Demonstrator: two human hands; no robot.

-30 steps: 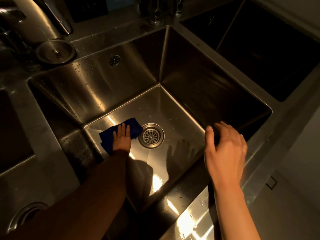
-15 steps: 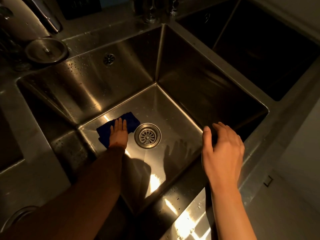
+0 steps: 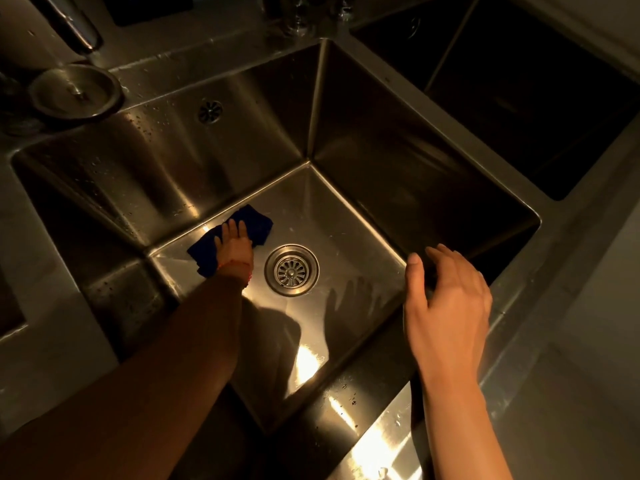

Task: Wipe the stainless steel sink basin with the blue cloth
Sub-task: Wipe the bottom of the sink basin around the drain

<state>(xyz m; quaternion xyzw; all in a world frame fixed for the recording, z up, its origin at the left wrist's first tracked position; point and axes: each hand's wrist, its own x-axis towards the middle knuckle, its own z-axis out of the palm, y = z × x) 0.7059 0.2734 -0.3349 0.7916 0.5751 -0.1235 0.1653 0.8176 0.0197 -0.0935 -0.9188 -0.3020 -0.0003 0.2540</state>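
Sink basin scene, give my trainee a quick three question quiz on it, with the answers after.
1. True or false: the left hand presses the blue cloth flat on the sink basin floor.
2. Where does the cloth lie relative to the drain strainer? A) to its left B) on top of it C) to its right
3. What does the right hand hold?

Key: 1 true. 2 A. 3 nothing; it hovers open over the basin's right side.

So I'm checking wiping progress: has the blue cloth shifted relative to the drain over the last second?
Yes, slightly. The blue cloth, pressed by the left hand, sits a little farther left of the drain, toward the back-left corner.
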